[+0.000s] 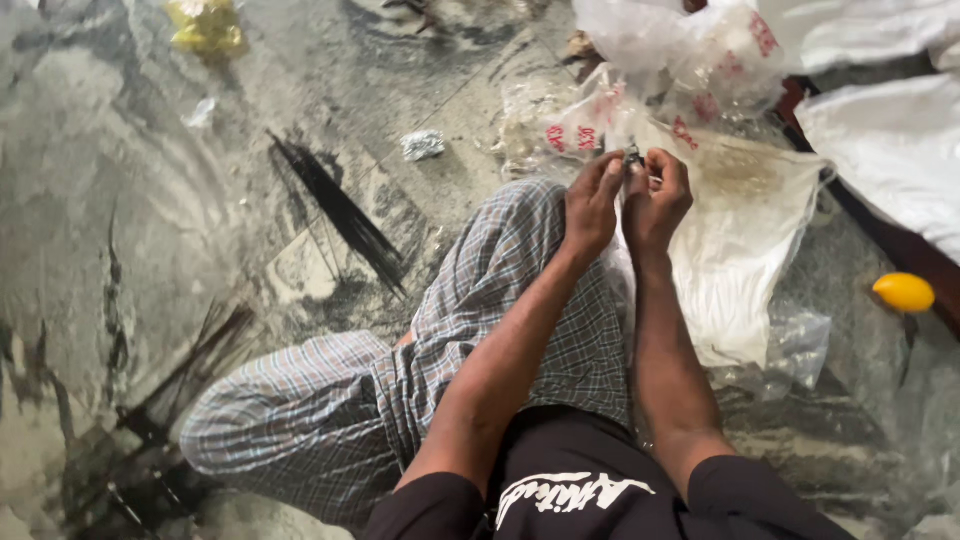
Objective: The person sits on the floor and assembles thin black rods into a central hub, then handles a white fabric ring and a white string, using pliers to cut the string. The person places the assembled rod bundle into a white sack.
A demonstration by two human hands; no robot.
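While hands point(622, 205) pinch, printed bags point(700, 60) lie beyond.

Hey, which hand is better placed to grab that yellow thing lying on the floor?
Right. The yellow thing lies on the floor at the person's right, nearer the right hand than the left hand. Both hands meet at a small dark part, so either would probably have to let go first.
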